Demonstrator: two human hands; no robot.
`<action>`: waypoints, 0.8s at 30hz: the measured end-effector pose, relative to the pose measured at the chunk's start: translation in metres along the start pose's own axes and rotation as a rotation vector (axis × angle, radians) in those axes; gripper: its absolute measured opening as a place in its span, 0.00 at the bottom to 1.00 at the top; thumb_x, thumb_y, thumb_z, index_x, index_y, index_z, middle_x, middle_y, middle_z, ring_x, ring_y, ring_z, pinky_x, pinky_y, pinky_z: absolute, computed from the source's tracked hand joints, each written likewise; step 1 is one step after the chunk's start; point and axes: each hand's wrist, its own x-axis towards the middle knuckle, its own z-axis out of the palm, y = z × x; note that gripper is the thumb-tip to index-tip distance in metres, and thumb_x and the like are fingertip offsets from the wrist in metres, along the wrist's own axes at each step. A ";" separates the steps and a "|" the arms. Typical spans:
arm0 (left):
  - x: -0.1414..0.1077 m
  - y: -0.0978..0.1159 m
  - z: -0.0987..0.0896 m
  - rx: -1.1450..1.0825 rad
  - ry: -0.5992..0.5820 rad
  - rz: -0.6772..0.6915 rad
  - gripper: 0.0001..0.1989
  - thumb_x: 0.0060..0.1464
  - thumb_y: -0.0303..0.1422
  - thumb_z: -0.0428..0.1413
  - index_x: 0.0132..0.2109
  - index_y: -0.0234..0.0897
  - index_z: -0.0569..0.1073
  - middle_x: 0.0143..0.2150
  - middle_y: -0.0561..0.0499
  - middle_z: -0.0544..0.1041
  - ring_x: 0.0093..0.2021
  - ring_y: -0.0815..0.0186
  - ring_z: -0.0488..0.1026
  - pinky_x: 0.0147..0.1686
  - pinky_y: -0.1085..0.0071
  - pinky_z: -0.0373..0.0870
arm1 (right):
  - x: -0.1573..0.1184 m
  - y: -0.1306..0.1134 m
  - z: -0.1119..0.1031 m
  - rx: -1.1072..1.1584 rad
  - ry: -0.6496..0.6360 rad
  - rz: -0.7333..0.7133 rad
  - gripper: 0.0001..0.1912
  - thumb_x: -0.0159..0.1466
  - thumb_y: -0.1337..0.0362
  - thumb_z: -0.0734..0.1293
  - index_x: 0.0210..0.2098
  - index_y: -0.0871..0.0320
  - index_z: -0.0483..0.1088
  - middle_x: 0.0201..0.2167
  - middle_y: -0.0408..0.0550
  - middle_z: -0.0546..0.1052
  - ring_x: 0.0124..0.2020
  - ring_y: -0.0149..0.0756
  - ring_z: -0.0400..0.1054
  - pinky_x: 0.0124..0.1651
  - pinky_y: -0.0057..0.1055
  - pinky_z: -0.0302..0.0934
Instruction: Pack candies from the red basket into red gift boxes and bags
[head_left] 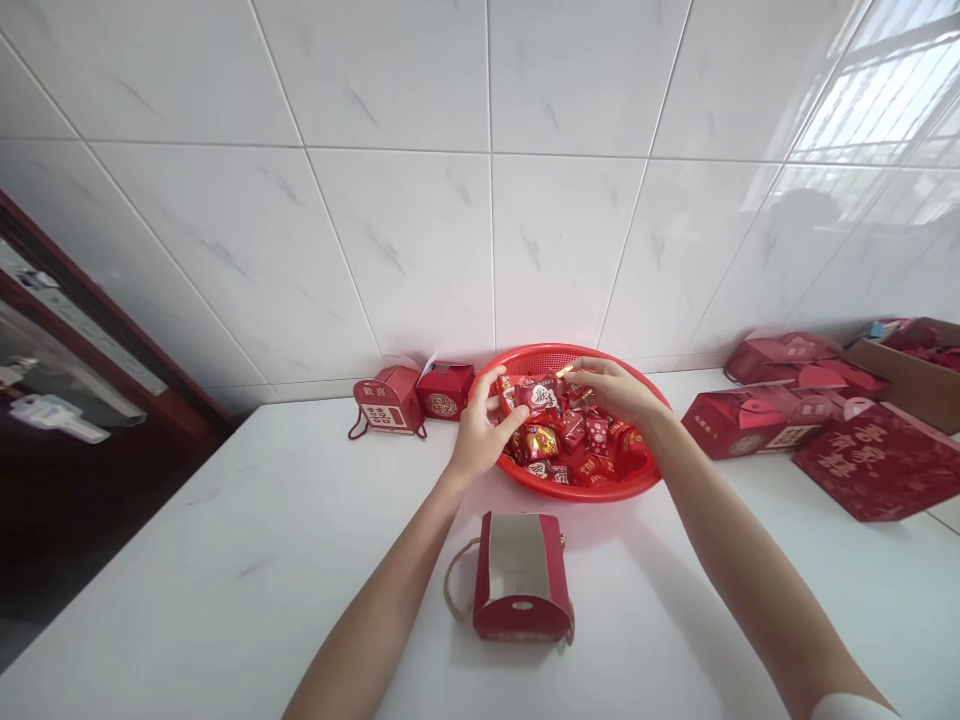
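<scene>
A red plastic basket full of red-wrapped candies stands against the tiled wall. At its left side my left hand is closed on a red candy packet with white characters. Over the back right of the basket, my right hand has its fingertips pinched at a small gold-coloured piece; what else they hold is hidden. In front of the basket a red box with a pale panel and a rope handle lies on the white table, touched by neither hand.
Two small red boxes stand by the wall left of the basket. On the right are several red gift boxes, a large red box and a cardboard carton. The white table's left edge slants beside a dark door.
</scene>
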 end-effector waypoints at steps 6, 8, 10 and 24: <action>0.001 0.000 -0.001 -0.079 -0.002 -0.007 0.36 0.50 0.38 0.67 0.64 0.42 0.64 0.63 0.43 0.74 0.55 0.54 0.78 0.54 0.60 0.75 | -0.009 -0.007 0.022 -0.013 0.007 0.008 0.16 0.51 0.56 0.79 0.33 0.58 0.75 0.31 0.44 0.76 0.29 0.29 0.67 0.26 0.25 0.62; 0.000 0.000 -0.001 -0.102 -0.008 -0.013 0.37 0.50 0.38 0.68 0.64 0.42 0.64 0.60 0.43 0.76 0.54 0.54 0.78 0.53 0.60 0.75 | -0.010 -0.009 0.026 -0.037 0.023 0.020 0.19 0.49 0.56 0.80 0.35 0.58 0.75 0.31 0.44 0.77 0.29 0.30 0.68 0.25 0.24 0.60; 0.000 0.000 -0.001 -0.118 -0.013 -0.016 0.38 0.49 0.39 0.68 0.65 0.41 0.63 0.55 0.44 0.80 0.52 0.55 0.79 0.53 0.60 0.75 | -0.010 -0.010 0.030 -0.045 0.049 0.034 0.20 0.48 0.57 0.81 0.34 0.58 0.75 0.31 0.45 0.78 0.29 0.30 0.68 0.24 0.24 0.59; -0.004 0.006 -0.002 -0.139 -0.011 -0.013 0.41 0.50 0.40 0.68 0.66 0.41 0.60 0.51 0.44 0.80 0.52 0.56 0.79 0.56 0.59 0.74 | -0.018 -0.002 0.032 -0.008 0.130 -0.011 0.24 0.48 0.56 0.81 0.39 0.56 0.72 0.26 0.42 0.75 0.25 0.30 0.66 0.22 0.26 0.58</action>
